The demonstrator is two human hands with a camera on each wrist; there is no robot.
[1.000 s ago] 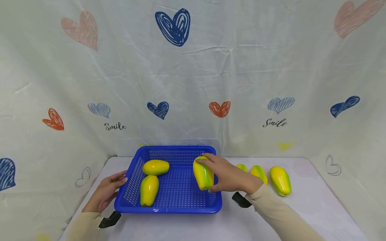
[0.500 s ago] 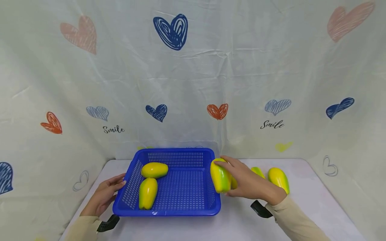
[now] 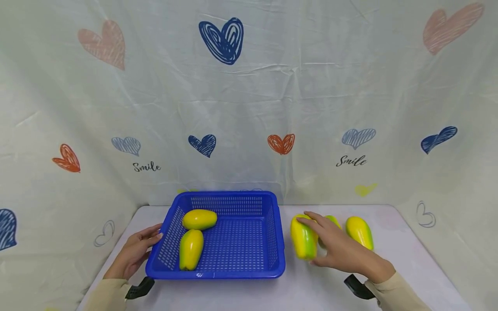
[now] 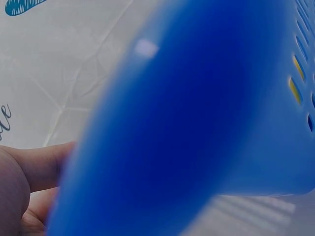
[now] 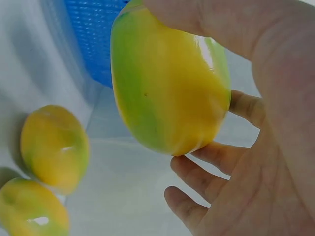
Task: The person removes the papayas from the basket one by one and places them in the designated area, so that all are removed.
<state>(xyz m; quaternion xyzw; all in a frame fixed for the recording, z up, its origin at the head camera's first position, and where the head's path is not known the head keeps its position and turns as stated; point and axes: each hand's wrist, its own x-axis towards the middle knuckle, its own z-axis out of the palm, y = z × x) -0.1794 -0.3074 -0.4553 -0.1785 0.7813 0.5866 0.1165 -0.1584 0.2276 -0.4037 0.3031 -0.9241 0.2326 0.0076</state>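
Observation:
My right hand (image 3: 342, 248) holds a yellow-green papaya (image 3: 303, 236) between thumb and fingers, just right of the blue basket (image 3: 215, 274). In the right wrist view the thumb lies across this papaya (image 5: 170, 88), with fingers on its other side. My left hand (image 3: 134, 250) holds the basket's left rim; in the left wrist view the blurred rim (image 4: 162, 123) hides the fingertips. Two papayas, one lying crosswise (image 3: 199, 219) and one lengthwise (image 3: 191, 249), are in the basket's left half.
Beyond my right hand, a papaya (image 3: 359, 232) lies on the white table (image 3: 404, 268), with another (image 3: 333, 220) partly hidden by the hand. A white curtain (image 3: 241, 103) printed with hearts stands behind the table. Each wrist carries a black device (image 3: 359, 287).
My right hand has carried its papaya rightward from over the basket's right side to beyond its right rim, and lower. My left hand stays at the left rim.

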